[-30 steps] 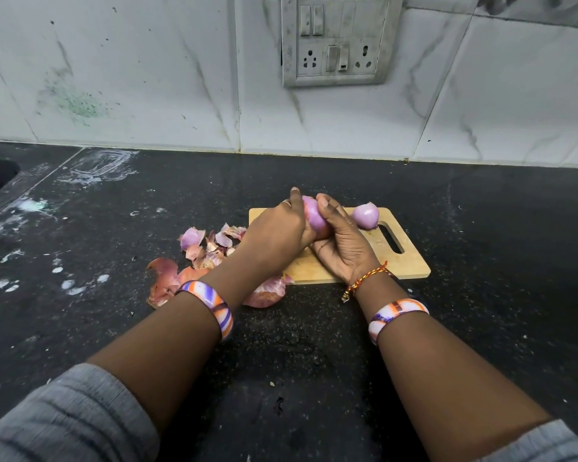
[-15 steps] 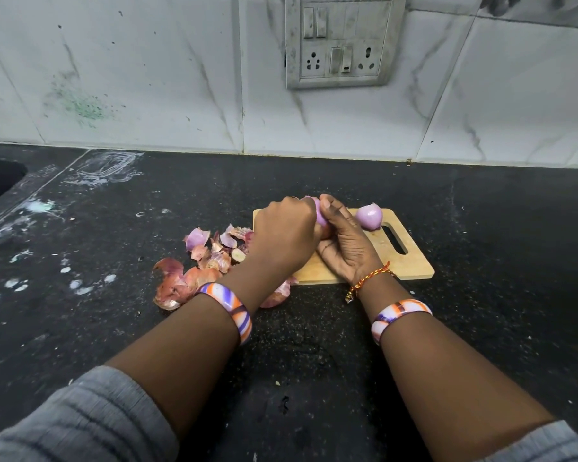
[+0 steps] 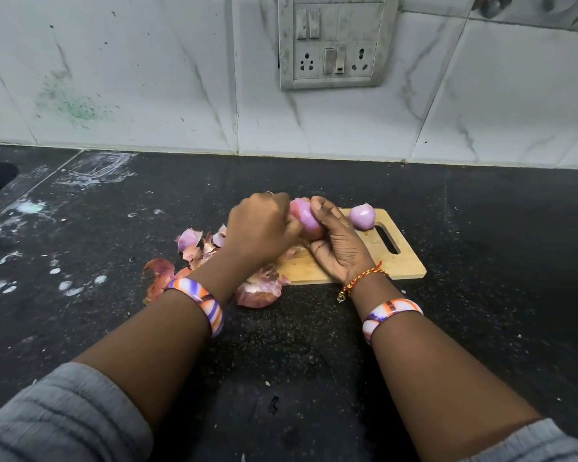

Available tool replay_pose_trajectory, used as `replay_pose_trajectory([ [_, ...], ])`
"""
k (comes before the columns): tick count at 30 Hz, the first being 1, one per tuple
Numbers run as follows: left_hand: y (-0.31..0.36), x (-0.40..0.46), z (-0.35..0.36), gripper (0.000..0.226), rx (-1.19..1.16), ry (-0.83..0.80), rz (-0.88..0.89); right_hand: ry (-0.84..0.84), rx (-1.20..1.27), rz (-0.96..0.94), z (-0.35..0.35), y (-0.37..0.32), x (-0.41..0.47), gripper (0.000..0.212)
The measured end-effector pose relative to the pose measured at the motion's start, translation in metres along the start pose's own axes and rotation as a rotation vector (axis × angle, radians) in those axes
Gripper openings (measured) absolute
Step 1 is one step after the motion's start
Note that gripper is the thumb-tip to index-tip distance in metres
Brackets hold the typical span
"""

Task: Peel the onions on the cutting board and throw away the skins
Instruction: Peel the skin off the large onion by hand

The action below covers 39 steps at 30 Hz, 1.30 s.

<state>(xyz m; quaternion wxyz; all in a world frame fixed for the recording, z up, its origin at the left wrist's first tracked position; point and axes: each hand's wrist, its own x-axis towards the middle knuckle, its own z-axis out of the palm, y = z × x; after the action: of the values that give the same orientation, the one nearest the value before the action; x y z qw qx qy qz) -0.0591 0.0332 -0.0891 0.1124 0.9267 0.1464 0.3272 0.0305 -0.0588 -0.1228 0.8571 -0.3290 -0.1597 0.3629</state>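
While both hands meet over the left part of the wooden cutting board (image 3: pixel 397 261), they hold one purple onion (image 3: pixel 306 216) between them. The right hand (image 3: pixel 339 243) has its fingers curled round the right side and the top of this onion and grips it from below. The left hand (image 3: pixel 264 228) is closed, with its fingers bent against the left side of the same onion (the fingertips are hidden behind the knuckles, so I cannot tell if they pinch a piece of skin or only the onion itself). A second onion (image 3: pixel 362 216), already peeled and shiny, lies on the far edge of the board, just beside the right hand and near the handle slot (image 3: pixel 388 240). Loose onion skins (image 3: pixel 259 290) lie in a heap on the black counter (image 3: pixel 481 211), at the left end of the board and partly under the left forearm; a few pieces touch the near left corner of the board. Each wrist carries a striped bangle (image 3: pixel 199 295), and the right wrist has also a thread bracelet (image 3: pixel 361 280). On the tiled wall behind is a switch panel (image 3: pixel 334 41)
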Motion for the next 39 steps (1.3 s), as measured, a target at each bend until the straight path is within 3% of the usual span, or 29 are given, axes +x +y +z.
replay_pose_trajectory([
  [2, -0.012, 0.005, -0.001, 0.019, -0.081, 0.055, -0.115, 0.060, 0.013, -0.002, 0.003, -0.003, -0.003, 0.008],
  [4, -0.022, 0.009, -0.002, 0.017, -0.201, 0.069, -0.177, 0.102, 0.034, -0.014, 0.003, -0.004, -0.003, 0.022],
  [8, -0.022, 0.006, -0.004, 0.021, -0.416, 0.010, -0.075, 0.101, 0.076, -0.034, 0.002, -0.003, -0.003, 0.016],
  [12, -0.012, 0.000, 0.000, 0.034, -0.425, -0.020, 0.090, 0.028, 0.066, -0.009, -0.002, -0.003, 0.000, 0.010],
  [14, -0.010, 0.001, 0.003, 0.046, -0.376, -0.076, 0.075, 0.050, 0.073, 0.001, -0.004, -0.003, 0.003, 0.019],
  [16, -0.008, 0.001, 0.003, 0.043, -0.408, -0.081, 0.021, 0.074, 0.080, 0.000, -0.006, -0.003, 0.004, 0.032],
  [19, -0.008, 0.001, 0.003, 0.043, -0.472, -0.066, -0.026, 0.083, 0.069, -0.015, -0.005, -0.002, 0.003, 0.031],
  [26, -0.001, 0.002, 0.006, 0.053, -0.254, -0.019, 0.026, 0.059, 0.057, 0.012, -0.005, -0.002, 0.002, 0.025],
  [29, 0.006, -0.001, 0.006, 0.033, -0.124, 0.091, 0.014, 0.063, 0.071, 0.009, -0.006, -0.002, 0.002, 0.037],
  [32, 0.010, -0.003, 0.003, 0.022, 0.007, 0.092, 0.058, 0.054, 0.068, 0.006, -0.007, -0.002, 0.002, 0.043],
  [36, 0.008, -0.001, 0.004, 0.023, 0.005, 0.099, 0.061, 0.053, 0.037, 0.009, -0.010, -0.001, 0.004, 0.043],
  [39, 0.008, 0.000, 0.002, 0.020, -0.061, 0.062, -0.044, 0.059, 0.039, 0.014, -0.010, -0.001, 0.005, 0.041],
])
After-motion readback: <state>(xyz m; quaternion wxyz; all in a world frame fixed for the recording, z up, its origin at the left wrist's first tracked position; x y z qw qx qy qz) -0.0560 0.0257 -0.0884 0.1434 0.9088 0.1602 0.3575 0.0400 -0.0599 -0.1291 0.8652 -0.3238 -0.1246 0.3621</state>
